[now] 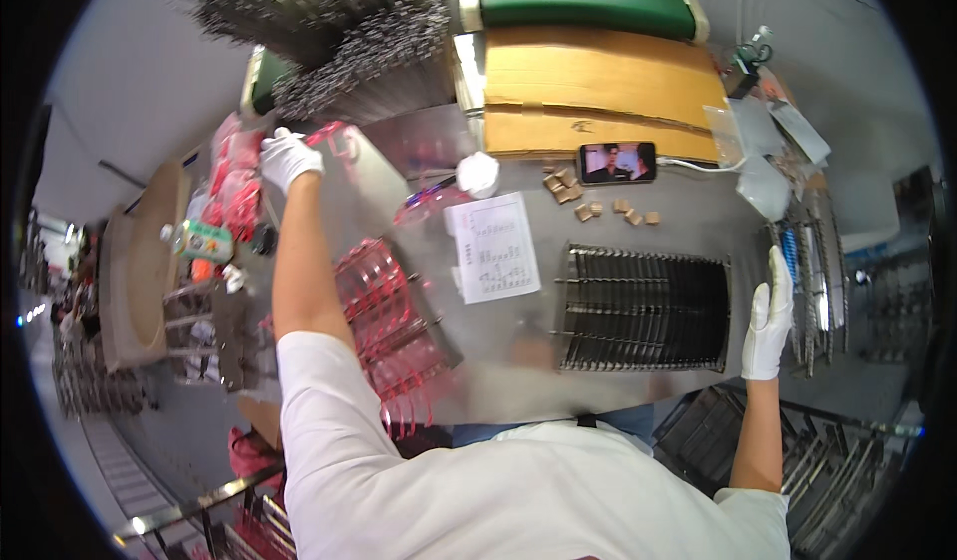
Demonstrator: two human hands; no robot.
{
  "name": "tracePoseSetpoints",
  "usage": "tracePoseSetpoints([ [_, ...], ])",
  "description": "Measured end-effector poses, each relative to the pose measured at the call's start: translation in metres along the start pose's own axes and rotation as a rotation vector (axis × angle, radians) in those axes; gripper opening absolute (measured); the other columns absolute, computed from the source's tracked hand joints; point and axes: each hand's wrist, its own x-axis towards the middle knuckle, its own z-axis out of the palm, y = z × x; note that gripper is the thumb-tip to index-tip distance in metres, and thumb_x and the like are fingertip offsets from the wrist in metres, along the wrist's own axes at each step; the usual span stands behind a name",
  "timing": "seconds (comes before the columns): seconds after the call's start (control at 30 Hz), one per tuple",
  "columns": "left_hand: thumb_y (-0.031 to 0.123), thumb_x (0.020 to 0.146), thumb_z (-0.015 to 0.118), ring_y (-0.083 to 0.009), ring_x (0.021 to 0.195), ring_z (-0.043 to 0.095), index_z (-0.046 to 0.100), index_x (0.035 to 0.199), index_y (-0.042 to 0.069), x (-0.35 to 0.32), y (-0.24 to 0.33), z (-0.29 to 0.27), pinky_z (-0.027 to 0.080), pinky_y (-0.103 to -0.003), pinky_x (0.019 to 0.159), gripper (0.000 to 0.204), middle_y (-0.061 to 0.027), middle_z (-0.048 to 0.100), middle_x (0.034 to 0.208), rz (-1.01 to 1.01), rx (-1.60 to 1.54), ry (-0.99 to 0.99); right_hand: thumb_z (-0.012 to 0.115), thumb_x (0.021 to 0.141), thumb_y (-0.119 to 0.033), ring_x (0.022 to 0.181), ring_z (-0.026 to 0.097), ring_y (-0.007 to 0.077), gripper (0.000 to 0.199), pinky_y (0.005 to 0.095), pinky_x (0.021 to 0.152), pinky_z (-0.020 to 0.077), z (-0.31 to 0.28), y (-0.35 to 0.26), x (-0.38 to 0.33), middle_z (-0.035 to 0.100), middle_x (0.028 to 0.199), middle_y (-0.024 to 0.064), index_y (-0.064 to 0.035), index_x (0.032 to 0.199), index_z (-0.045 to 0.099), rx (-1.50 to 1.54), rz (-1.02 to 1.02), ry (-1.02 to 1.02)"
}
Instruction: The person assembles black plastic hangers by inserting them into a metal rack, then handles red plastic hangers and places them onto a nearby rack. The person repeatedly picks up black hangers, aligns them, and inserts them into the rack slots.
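Now a red see-through piece (pixel 334 137) is being picked from the pile of red pieces (pixel 231 176), by the look of it. It is clenched in the left hand (pixel 289 158), thin, shiny and curved. The right hand (pixel 769 316) is laid flat and released beside the black rack (pixel 643 308) on the surface (pixel 498 381). Next, a careful lift is likely needed.

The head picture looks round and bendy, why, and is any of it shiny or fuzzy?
Head view: a fisheye lens bends straight edges, like the cardboard, toward a black rim; the metal table shows soft glare; the left hand and the red frames are slightly blurred, while the right hand looks sharper.
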Motion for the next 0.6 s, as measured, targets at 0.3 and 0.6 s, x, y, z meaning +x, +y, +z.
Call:
tracePoseSetpoints([
  [0.3,0.049,0.099,0.057,-0.0316,0.115,0.064,0.072,0.124,0.02,0.041,-0.032,0.043,0.044,-0.048,0.105,0.041,-0.0116,0.071,0.12,0.347,-0.105,-0.123,0.051,0.107,-0.019,0.126,0.059,0.0258,0.04,0.0371,0.111,0.0428,0.005,-0.042,-0.003,0.059,0.141,0.0142,-0.0013,0.142,0.057,0.15,0.019,-0.03],
  [0.6,0.02,0.101,0.067,-0.0057,0.085,0.061,0.076,0.111,-0.002,-0.081,-0.156,-0.185,0.047,-0.024,0.076,0.025,0.0017,0.074,0.099,0.204,-1.148,-0.267,0.059,0.098,-0.003,0.1,0.068,0.0222,0.025,0.0334,0.091,0.0523,0.023,-0.098,-0.016,0.071,0.115,0.0125,-0.0003,0.121,0.069,0.413,-0.196,-0.231],
])
